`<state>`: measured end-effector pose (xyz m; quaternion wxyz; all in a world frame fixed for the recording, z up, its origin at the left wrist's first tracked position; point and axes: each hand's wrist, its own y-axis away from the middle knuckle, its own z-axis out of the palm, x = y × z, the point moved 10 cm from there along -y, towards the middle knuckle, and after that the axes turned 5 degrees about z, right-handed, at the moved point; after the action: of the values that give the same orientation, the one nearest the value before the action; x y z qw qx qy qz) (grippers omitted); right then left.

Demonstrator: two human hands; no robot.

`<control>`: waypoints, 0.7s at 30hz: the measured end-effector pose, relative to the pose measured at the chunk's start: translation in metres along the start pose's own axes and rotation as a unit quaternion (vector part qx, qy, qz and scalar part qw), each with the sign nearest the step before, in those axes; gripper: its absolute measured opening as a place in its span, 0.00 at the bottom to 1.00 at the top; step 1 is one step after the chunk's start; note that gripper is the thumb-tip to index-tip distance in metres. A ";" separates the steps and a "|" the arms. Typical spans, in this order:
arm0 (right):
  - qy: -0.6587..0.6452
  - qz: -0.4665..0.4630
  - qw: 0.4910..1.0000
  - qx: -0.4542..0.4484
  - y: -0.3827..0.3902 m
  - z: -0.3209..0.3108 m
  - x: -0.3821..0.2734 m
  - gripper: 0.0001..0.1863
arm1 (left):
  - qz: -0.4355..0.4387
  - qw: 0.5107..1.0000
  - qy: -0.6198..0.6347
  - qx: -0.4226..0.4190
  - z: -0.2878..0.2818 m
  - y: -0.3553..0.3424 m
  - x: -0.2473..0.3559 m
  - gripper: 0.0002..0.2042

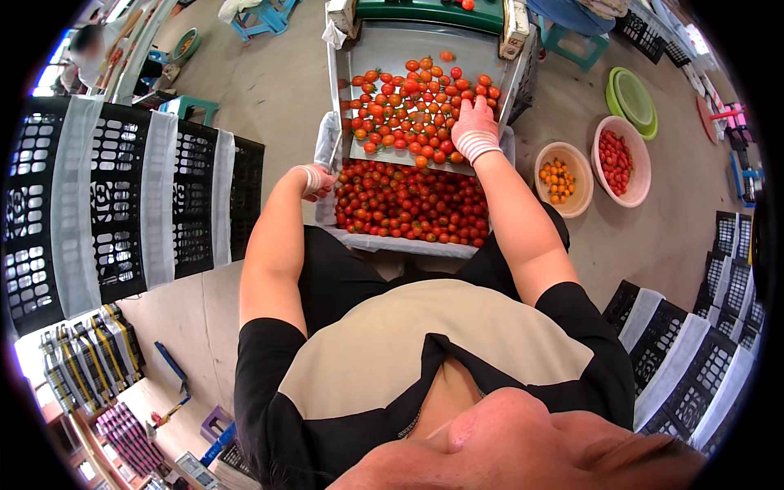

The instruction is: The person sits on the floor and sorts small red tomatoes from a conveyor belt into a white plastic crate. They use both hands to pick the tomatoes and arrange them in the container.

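Loose red and orange tomatoes [404, 114] lie on a sloped sorting tray [408, 45]. Below it, darker red tomatoes [408, 208] fill a crate [384, 241] with a pale liner. My left hand [317, 181], with a white-striped glove cuff, is closed on the crate's left edge beside the tray's lower corner. My right hand [475, 129], in a similar striped glove, rests among the tomatoes at the tray's right side, fingers extended and slightly apart; whatever lies under its fingertips is hidden.
At right stand a bowl of orange tomatoes [559, 178], a pink bowl of red tomatoes [616, 159] and green basins [633, 98]. Black crates rise at left [122, 212] and lower right [686, 367]. Blue stools [257, 16] stand behind. A person [94, 61] is at the upper left.
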<state>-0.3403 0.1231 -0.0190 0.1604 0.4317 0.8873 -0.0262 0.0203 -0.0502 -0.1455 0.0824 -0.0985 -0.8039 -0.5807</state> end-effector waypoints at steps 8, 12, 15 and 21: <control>0.011 0.062 0.996 -0.065 -0.012 0.004 0.004 0.18 | 0.015 1.000 -0.025 0.007 -0.001 0.005 0.008 0.13; 0.020 0.034 0.990 -0.134 -0.009 0.026 0.000 0.18 | 0.017 1.000 -0.022 0.010 -0.004 -0.005 0.004 0.11; 0.043 -0.016 0.983 -0.178 -0.004 0.038 -0.005 0.19 | 0.009 0.999 -0.038 0.000 -0.001 0.001 0.003 0.11; -0.146 -0.126 0.959 -0.208 -0.007 0.048 -0.014 0.10 | 0.009 0.999 -0.043 -0.011 -0.002 -0.002 0.007 0.13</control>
<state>-0.3246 0.0993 -0.0606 0.3701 0.2646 0.8872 0.0763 0.0129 -0.0522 -0.1451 0.0517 -0.1315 -0.7993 -0.5840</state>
